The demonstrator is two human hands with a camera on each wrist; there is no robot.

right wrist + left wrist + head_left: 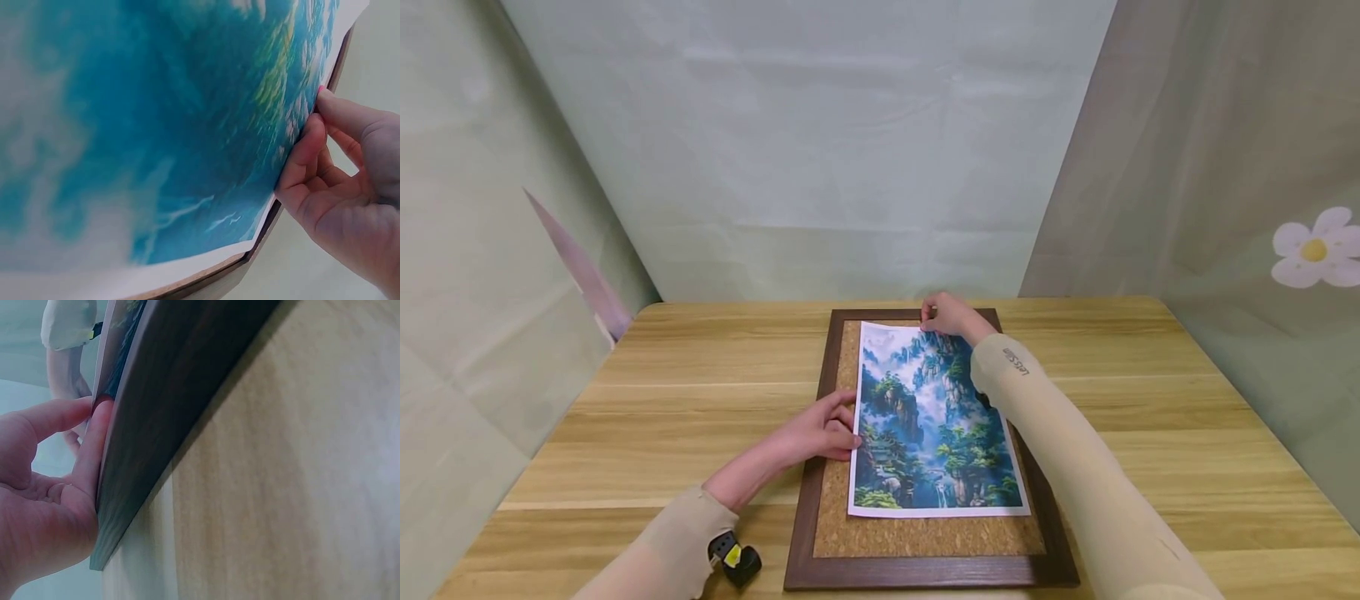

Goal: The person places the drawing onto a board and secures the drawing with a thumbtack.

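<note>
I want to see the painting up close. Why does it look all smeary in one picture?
Right wrist view: the print sits very near the lens, so its colours blur; the right hand is sharper. Head view: the print is crisp, evenly lit. Left wrist view: the frame is dark and soft.

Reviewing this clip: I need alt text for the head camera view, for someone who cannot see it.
A person's two hands position a landscape print on a dark-framed cork board lying on a wooden table. The left hand touches the print's left edge, and the right hand holds its far edge. Pale green fabric surrounds the table.
</note>
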